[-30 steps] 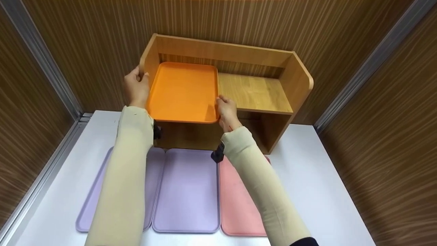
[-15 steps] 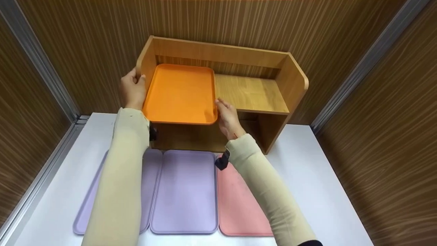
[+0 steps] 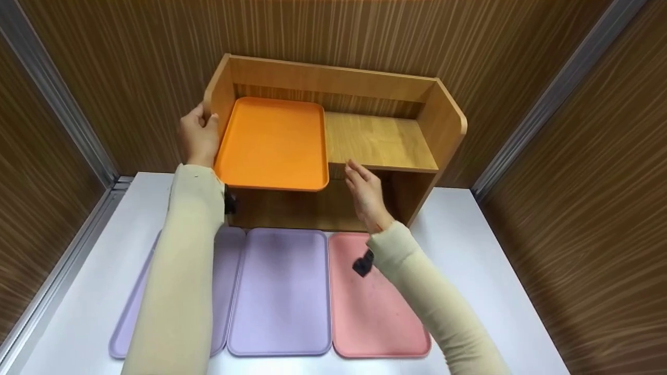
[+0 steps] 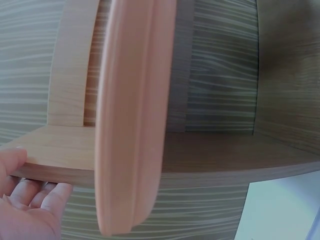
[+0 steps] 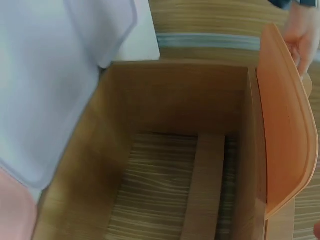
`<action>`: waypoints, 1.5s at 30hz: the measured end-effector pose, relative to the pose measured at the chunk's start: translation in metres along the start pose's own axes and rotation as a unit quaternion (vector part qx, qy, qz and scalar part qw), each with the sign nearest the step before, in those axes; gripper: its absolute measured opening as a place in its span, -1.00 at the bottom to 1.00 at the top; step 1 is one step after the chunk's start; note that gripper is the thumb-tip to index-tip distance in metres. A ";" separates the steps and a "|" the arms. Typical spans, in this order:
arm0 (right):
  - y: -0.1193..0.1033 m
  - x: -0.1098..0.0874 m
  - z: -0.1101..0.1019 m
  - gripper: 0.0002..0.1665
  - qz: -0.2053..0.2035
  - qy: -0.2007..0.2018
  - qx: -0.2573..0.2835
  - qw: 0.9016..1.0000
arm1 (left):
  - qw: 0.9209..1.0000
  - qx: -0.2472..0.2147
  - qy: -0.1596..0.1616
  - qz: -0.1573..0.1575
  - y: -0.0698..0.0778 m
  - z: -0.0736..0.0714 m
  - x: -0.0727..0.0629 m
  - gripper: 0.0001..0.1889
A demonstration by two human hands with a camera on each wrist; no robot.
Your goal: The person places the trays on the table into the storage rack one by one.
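Observation:
A small wooden desk shelf stands at the back against the wall. An orange tray lies on the left part of its upper board, the front end jutting past the board's edge. My left hand grips the front edge of the shelf's left side panel, thumb on one face and fingers on the other, as the left wrist view shows. My right hand hovers in front of the upper board, right of the tray and apart from it, fingers loosely bent with nothing in them.
Two purple trays and a pink tray lie side by side on the white table before the shelf. My left sleeve covers much of the leftmost one. Wood-patterned walls close in the back and both sides.
My right hand has let go of the orange tray's right edge and drawn back to the right and toward me. The tray stays on the shelf; my left hand keeps its grip.

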State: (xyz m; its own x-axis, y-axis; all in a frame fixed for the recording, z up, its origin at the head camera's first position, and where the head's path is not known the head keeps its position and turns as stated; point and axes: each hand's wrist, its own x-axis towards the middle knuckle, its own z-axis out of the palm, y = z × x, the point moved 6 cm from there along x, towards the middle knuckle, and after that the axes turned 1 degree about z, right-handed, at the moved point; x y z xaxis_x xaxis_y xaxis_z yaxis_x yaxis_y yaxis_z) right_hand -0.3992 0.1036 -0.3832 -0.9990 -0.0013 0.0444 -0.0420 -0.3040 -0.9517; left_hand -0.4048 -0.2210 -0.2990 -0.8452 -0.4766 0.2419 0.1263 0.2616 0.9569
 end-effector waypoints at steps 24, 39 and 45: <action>0.082 -0.084 -0.160 -0.49 0.005 0.040 -0.177 0.983 | 1.000 -0.002 0.004 0.001 -0.003 -0.001 0.002 -0.65; 0.126 -0.138 -0.235 -0.39 0.091 0.083 -0.280 0.952 | 1.000 0.022 -0.016 0.000 -0.001 0.000 0.000 -0.60; 0.135 -0.149 -0.250 -0.47 0.095 0.116 -0.285 0.947 | 1.000 0.004 -0.006 0.004 -0.001 0.000 0.000 -0.60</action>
State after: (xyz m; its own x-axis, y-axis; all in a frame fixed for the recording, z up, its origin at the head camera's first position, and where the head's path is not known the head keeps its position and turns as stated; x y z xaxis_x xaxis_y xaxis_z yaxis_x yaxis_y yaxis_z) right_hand -0.2596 0.3010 -0.5943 -0.9630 0.2250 -0.1486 0.2035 0.2451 -0.9479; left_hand -0.4055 -0.2212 -0.3001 -0.8502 -0.4649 0.2472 0.1285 0.2721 0.9537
